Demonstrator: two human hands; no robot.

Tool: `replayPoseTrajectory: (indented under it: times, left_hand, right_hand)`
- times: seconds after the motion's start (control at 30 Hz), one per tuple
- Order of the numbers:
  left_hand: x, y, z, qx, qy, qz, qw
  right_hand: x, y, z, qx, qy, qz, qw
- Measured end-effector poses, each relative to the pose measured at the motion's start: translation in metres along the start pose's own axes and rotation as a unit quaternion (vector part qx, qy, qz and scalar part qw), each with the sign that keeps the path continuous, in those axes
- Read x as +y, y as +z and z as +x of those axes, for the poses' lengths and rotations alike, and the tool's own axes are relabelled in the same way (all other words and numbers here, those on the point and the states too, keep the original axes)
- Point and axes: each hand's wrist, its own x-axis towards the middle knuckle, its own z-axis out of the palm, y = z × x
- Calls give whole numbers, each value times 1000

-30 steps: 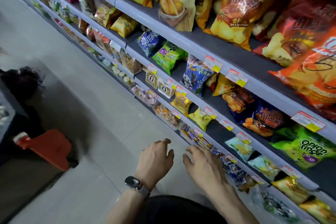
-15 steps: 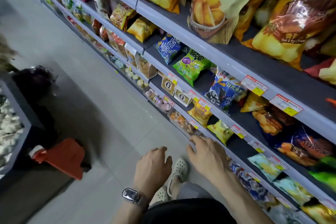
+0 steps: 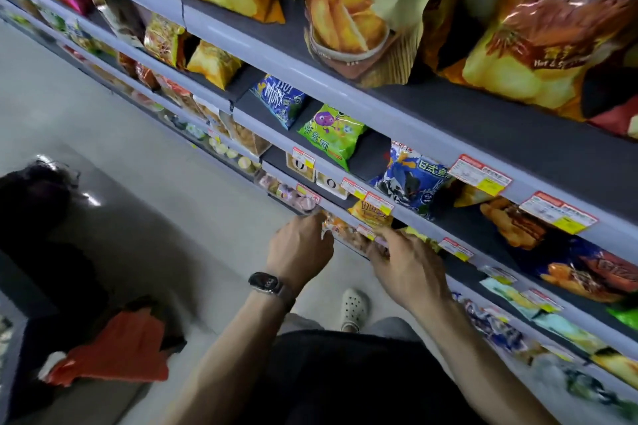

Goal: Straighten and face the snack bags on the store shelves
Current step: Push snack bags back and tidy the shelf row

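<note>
Small orange snack packs (image 3: 341,229) lie at the front of a low shelf, just under a yellow bag (image 3: 369,215). My left hand (image 3: 298,248), a watch on its wrist, reaches the left end of those packs, and its fingertips and thumb seem to pinch one. My right hand (image 3: 409,267) lies at the right end, its fingers stretched out onto the packs and the shelf edge (image 3: 459,248). One shelf up stand a green bag (image 3: 331,134), a blue bag (image 3: 279,100) and a blue-and-white bag (image 3: 411,183), each turned at an angle.
Big chip bags (image 3: 352,10) fill the top shelf. More packs line the bottom shelves to the right (image 3: 500,324). On the floor to the left lie a red object (image 3: 121,345) and a dark display (image 3: 31,217). My white shoe (image 3: 354,307) stands near the shelf base.
Both hands moved forward and up from over the floor to the low shelf. They now touch the orange packs. The view shifted left along the shelves.
</note>
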Motion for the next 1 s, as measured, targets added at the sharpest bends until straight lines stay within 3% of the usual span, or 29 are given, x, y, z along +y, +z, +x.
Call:
replayPoseTrajectory:
  times: [0.17, 0.3, 0.4, 0.53, 0.7, 0.83, 1.0]
  left_hand:
    - [-4, -14, 60, 15, 45, -18, 999]
    - [-16, -33, 116, 40, 61, -38, 997]
    - [-22, -47, 157, 56, 76, -70, 993]
    - [-28, -50, 211, 38, 65, -125, 989]
    - [-30, -47, 252, 8, 100, -165, 981]
    - [-24, -48, 269, -6, 117, -202, 972]
    - [-14, -46, 275, -9, 118, -123, 985]
  right_hand:
    - [15, 12, 17, 76, 144, 120, 979]
    - [18, 13, 47, 128, 259, 257, 922]
    - [31, 26, 69, 209, 281, 349, 869]
    - [50, 46, 104, 249, 290, 411, 828]
    - [30, 44, 119, 253, 331, 429, 802]
    - [42, 49, 124, 239, 361, 390, 812]
    - [40, 42, 126, 233, 386, 378, 809]
